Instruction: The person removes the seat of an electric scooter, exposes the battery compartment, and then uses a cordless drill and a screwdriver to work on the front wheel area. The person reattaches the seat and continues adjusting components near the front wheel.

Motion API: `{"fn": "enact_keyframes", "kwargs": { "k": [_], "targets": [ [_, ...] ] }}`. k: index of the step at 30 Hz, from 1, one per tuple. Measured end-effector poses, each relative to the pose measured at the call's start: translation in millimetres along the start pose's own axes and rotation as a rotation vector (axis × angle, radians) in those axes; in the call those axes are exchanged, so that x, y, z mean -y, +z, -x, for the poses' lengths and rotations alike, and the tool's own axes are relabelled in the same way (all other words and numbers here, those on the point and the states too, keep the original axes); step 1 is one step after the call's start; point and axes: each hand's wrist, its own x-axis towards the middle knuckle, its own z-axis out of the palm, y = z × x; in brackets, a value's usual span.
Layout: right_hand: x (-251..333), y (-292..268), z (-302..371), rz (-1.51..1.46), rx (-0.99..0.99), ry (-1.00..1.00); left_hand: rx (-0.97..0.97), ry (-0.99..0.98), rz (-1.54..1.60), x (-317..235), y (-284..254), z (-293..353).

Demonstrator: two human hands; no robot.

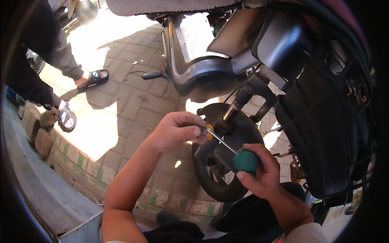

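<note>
Between the thumb and fingers of my left hand [178, 130] is a small round orange-yellow piece [210, 132] with a greyish part behind it; its exact kind is unclear. My right hand [264, 172] is wrapped round the bulbous green handle of a screwdriver [246, 160]. The screwdriver's metal shaft points up and left, its tip at the orange-yellow piece; whether it sits in a slot cannot be made out. Both hands are raised in front of the scooter's front wheel [214, 194], which is partly hidden behind the right hand and the screwdriver.
An electric scooter [202, 71] stands ahead and to the right, with a black basket [320, 125] nearest me. A person in dark trousers and black slides [94, 80] stands at the left. Stones [43, 141] lie by a grey panel [44, 190]. Paving bricks [137, 101] cover the ground.
</note>
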Motion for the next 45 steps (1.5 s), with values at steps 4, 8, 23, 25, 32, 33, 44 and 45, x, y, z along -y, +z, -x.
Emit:
{"fn": "enact_keyframes", "kwargs": {
  "k": [4, 8, 23, 25, 32, 33, 44, 45],
  "targets": [
    [3, -3, 4, 0.003, 0.005, -0.016, 0.037, -0.012, 0.030, 6, 2, -5],
    [5, -4, 7, 0.021, -0.007, -0.028, 0.076, -0.037, 0.021, 7, 4, -5],
    [6, -1, 10, -0.507, 0.057, 0.409, 0.099, -0.014, -0.190, -2, 1, -6],
    [2, -3, 8, -0.618, 0.120, 0.466, 0.113, -0.017, -0.142, -1, -2, -5],
    [-16, 13, 8, -0.810, 0.135, 0.525, 0.115, -0.008, 0.142, 10, 11, -6],
    [-17, 15, 8, -0.813, 0.118, 0.529, 0.112, -0.035, 0.179, 13, 15, -4],
    [-10, 36, -3, -0.697, 0.058, 0.550, -0.264, -0.159, -0.030, 13, 26, -6],
    [-10, 34, -1, -0.694, 0.059, 0.568, -0.290, -0.143, -0.071, 11, 14, -10]
  ]
}}
